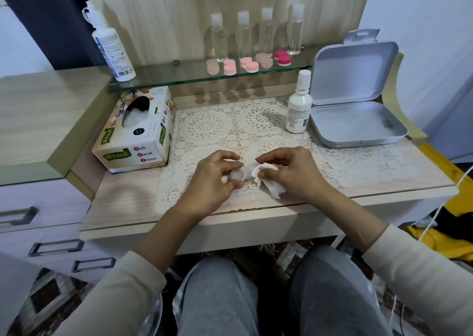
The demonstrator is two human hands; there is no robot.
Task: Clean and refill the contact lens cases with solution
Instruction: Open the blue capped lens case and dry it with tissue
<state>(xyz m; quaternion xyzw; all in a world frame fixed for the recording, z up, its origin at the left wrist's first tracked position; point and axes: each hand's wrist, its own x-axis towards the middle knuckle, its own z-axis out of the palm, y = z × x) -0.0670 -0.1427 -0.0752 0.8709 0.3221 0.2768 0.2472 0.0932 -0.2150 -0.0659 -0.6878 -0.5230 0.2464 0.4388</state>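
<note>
Both hands were low over the lace mat (210, 128) at the front of the worktop (122, 207). Left hand (215, 179) was curled, thumb and fingertips pinching a small whitish contact lens case (236, 175); could not tell whether it touched the mat. Right hand (286, 174) was curled round a crumpled white tissue (275, 193), thumb and forefinger pressing a fold of it against the case's right end. The loose tail of the tissue lay on the mat.

Tissue box (135, 133) stood at the left edge of the mat, well apart from the hands. Small white solution bottle (299, 105) stood upright and capped at back right, just beside an open grey plastic box (358, 110) with its lid tipped back.

Glass shelf (166, 76) behind carried four clear bottles (219, 37) in a row, and in front of them several pink lens cases (230, 67), caps on. Large white bottle (111, 44) stood at the shelf's left end
</note>
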